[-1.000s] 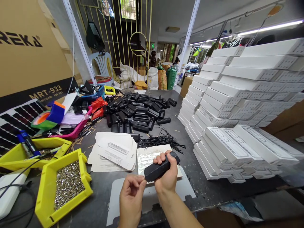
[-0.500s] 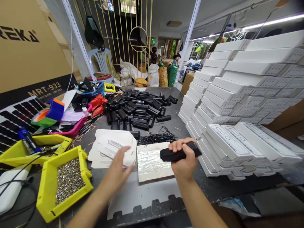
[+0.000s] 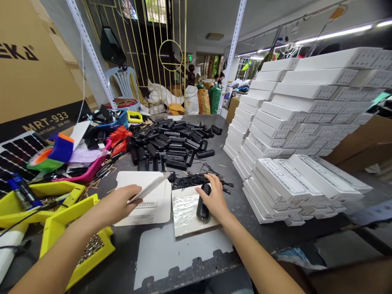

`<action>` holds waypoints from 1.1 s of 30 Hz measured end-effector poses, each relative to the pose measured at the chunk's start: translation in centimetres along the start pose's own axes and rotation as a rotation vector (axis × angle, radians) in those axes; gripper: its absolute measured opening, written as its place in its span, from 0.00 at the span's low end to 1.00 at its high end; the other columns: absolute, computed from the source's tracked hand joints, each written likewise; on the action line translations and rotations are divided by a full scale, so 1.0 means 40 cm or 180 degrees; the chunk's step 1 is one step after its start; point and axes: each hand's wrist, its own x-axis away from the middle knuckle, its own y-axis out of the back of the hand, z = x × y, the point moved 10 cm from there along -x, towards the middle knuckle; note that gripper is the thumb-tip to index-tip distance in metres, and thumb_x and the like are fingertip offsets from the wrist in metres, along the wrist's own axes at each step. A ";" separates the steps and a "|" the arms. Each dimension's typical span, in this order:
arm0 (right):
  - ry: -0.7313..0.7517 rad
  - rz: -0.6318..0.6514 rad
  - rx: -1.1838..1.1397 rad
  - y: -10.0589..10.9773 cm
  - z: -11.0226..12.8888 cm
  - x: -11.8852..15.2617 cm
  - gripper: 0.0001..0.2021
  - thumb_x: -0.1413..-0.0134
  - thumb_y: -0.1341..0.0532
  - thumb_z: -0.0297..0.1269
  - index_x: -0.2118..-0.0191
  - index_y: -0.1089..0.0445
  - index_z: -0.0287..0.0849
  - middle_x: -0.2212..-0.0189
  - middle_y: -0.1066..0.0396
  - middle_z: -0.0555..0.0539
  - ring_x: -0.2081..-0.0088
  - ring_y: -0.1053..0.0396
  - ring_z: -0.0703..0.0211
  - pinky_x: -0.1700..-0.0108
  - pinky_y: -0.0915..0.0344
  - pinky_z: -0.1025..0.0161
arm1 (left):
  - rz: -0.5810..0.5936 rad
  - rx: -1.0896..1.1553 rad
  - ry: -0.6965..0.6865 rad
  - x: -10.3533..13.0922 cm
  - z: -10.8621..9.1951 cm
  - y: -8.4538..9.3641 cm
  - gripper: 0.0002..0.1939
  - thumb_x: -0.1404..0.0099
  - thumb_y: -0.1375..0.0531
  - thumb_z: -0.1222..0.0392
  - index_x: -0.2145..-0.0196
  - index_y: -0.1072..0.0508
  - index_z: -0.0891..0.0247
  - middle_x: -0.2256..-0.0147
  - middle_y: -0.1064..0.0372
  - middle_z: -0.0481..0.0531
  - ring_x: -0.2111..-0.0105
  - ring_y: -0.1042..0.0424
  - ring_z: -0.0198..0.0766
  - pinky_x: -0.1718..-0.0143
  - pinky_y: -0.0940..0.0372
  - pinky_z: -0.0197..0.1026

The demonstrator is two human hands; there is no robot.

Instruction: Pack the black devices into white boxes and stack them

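My left hand (image 3: 124, 201) pinches a thin white card (image 3: 150, 188), tilted up above a stack of flat printed white cards (image 3: 157, 210). To the right of the stack lies a pad (image 3: 185, 214) with a shiny, crinkled clear covering. On it rests a black oblong plastic device (image 3: 202, 207), with its long side pointing away from me. My right hand (image 3: 217, 199) holds this device by its far part, thumb on the left and fingers on the far side. Just beyond the pad is a heap of thin black strips (image 3: 191, 179).
A pile of similar black devices (image 3: 177, 143) covers the table behind. White boxes (image 3: 284, 118) are stacked high on the right. On the left stand yellow bins (image 3: 50, 241), one with small metal parts, a pink basket (image 3: 92, 169) and a large cardboard box (image 3: 36, 85).
My right hand has moved left and lowered the black device onto the pad, turning it lengthwise. My left hand, earlier open over the cards, now grips one and has lifted it.
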 end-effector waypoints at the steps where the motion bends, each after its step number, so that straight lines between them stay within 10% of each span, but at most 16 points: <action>1: 0.0288 0.0122 0.0078 -0.013 0.053 0.016 0.19 0.51 0.36 0.40 0.51 0.33 0.46 0.50 0.36 0.44 0.45 0.41 0.50 0.40 0.48 0.51 | 0.0092 0.0309 -0.0051 0.025 -0.037 -0.010 0.13 0.36 0.49 0.50 0.59 0.30 0.55 0.56 0.30 0.52 0.56 0.32 0.46 0.52 0.39 0.43; 5: 0.1742 0.0764 0.0578 -0.112 0.261 0.132 0.23 0.43 0.41 0.39 0.42 0.40 0.51 0.45 0.41 0.43 0.44 0.43 0.48 0.42 0.46 0.48 | 0.0407 0.2347 -0.0063 0.107 -0.189 -0.127 0.19 0.34 0.49 0.47 0.48 0.34 0.54 0.49 0.33 0.53 0.46 0.37 0.47 0.43 0.46 0.45; 10: 0.2015 0.1326 0.0832 -0.166 0.295 0.218 0.07 0.47 0.36 0.38 0.60 0.29 0.47 0.56 0.35 0.45 0.50 0.40 0.51 0.47 0.42 0.51 | 0.0298 0.3564 -0.0008 0.133 -0.242 -0.235 0.26 0.43 0.38 0.47 0.49 0.36 0.56 0.55 0.32 0.55 0.54 0.32 0.49 0.53 0.37 0.47; 15: 0.1177 0.2076 0.0719 -0.156 0.240 0.231 0.06 0.49 0.35 0.37 0.72 0.32 0.44 0.60 0.36 0.48 0.53 0.39 0.53 0.48 0.43 0.52 | -0.0515 0.2627 0.0260 0.157 -0.162 -0.162 0.47 0.57 0.28 0.57 0.43 0.47 0.51 0.63 0.27 0.49 0.63 0.28 0.45 0.57 0.36 0.43; 21: -0.0417 0.1677 -0.1435 -0.171 0.126 0.215 0.15 0.40 0.44 0.47 0.50 0.34 0.49 0.62 0.35 0.47 0.60 0.34 0.57 0.58 0.35 0.59 | -0.0449 0.2029 -0.0449 0.178 -0.253 -0.120 0.21 0.42 0.39 0.61 0.50 0.32 0.50 0.49 0.32 0.52 0.50 0.32 0.46 0.50 0.39 0.41; 28: 0.0335 0.2292 -0.1276 -0.209 0.201 0.245 0.17 0.41 0.42 0.46 0.49 0.29 0.47 0.52 0.29 0.44 0.50 0.32 0.51 0.47 0.38 0.53 | -0.0667 0.2437 0.0408 0.144 -0.275 -0.161 0.43 0.48 0.38 0.63 0.42 0.61 0.59 0.51 0.34 0.58 0.53 0.30 0.47 0.50 0.38 0.52; 33: 0.0616 0.1615 -0.0811 -0.176 0.203 0.250 0.16 0.39 0.44 0.35 0.47 0.31 0.49 0.51 0.29 0.46 0.49 0.32 0.53 0.46 0.36 0.54 | -0.0314 0.2398 0.0272 0.122 -0.294 -0.165 0.51 0.48 0.40 0.66 0.36 0.68 0.55 0.49 0.35 0.57 0.51 0.31 0.48 0.49 0.39 0.51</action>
